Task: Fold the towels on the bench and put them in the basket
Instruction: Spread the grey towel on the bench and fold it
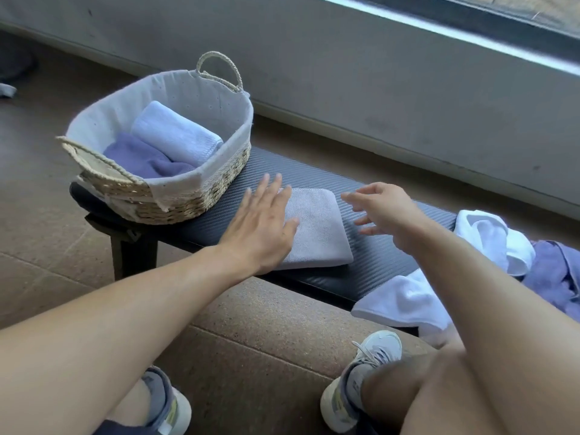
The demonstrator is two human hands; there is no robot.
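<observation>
On dark ribbed bench (pixel 370 262), mid-span: folded grey towel (pixel 317 227), flat rectangle, soft nap, rounded fold edges. Left hand (pixel 260 229) lies flat on towel's left part, fingers straight. Right hand (pixel 387 211) hovers just right of towel, fingers spread, loosely bent, holding nothing. Woven basket (pixel 201 186), cloth-lined, at bench's left end, just beside towel; pale blue towel (pixel 175 135) and purple towel (pixel 141 160) inside. Unfolded white towel (pixel 405 299) and purple cloth (pixel 552 271) heaped at right. Bare bench strip between.
</observation>
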